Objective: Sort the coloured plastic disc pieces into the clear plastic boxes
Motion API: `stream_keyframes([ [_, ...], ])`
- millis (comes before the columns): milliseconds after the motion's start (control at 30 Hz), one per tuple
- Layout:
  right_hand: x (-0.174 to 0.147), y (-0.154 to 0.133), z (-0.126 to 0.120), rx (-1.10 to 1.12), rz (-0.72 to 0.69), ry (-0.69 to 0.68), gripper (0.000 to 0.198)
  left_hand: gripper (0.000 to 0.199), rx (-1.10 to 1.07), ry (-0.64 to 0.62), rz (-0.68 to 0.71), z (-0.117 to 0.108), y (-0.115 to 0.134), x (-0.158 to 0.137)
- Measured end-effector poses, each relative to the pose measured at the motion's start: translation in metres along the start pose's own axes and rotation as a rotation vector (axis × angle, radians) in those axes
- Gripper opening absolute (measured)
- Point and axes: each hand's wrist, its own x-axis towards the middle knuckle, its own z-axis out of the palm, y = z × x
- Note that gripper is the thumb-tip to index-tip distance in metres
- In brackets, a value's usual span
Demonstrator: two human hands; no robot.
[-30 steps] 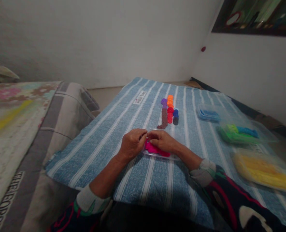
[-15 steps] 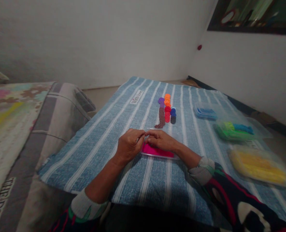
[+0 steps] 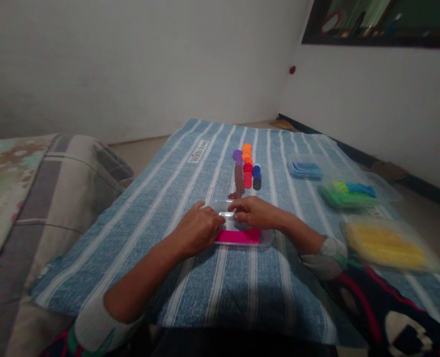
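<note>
A shallow clear plastic container stands on the striped cloth in front of me, with bright pink pieces lying along its near side. My left hand is closed over the container's left side, its fingers curled at the rim; its thumb is mostly hidden. Above the container's right part hovers my right hand, fingers bent, thumb and forefinger apart with nothing visible between them. Just beyond the container lies a row of small brown pieces. Purple, orange, red and dark blue pieces adjoin it.
Along the right side of the blue striped cloth sit clear containers with blue pieces, green and blue pieces, and yellow pieces. A grey checked cover drapes at left. White walls stand behind.
My hands have parted: their fingertips met over the container, and now a gap shows between them. My left hand has gone lower at the container's left side. The view has shifted slightly right.
</note>
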Motion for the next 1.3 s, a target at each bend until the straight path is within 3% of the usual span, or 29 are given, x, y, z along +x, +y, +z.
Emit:
stream_keyframes([
  [200,-0.013,-0.006,-0.013,-0.452,0.055,-0.121,0.029,0.016,0.038,-0.186,0.007,-0.01,0.003,0.01],
  [400,-0.012,-0.001,-0.007,-0.612,0.07,-0.257,0.026,0.016,-0.036,-0.195,0.042,-0.012,0.001,0.012],
  [567,-0.011,-0.002,-0.009,-0.608,0.101,-0.288,0.028,0.015,-0.106,-0.239,0.004,-0.012,0.0,0.013],
  [867,-0.009,-0.008,-0.016,-0.612,0.072,-0.471,0.039,0.011,-0.081,-0.32,0.002,-0.017,0.003,0.021],
  [1300,-0.01,-0.005,-0.013,-0.611,0.082,-0.399,0.036,0.01,-0.166,-0.318,-0.028,-0.008,-0.002,0.016],
])
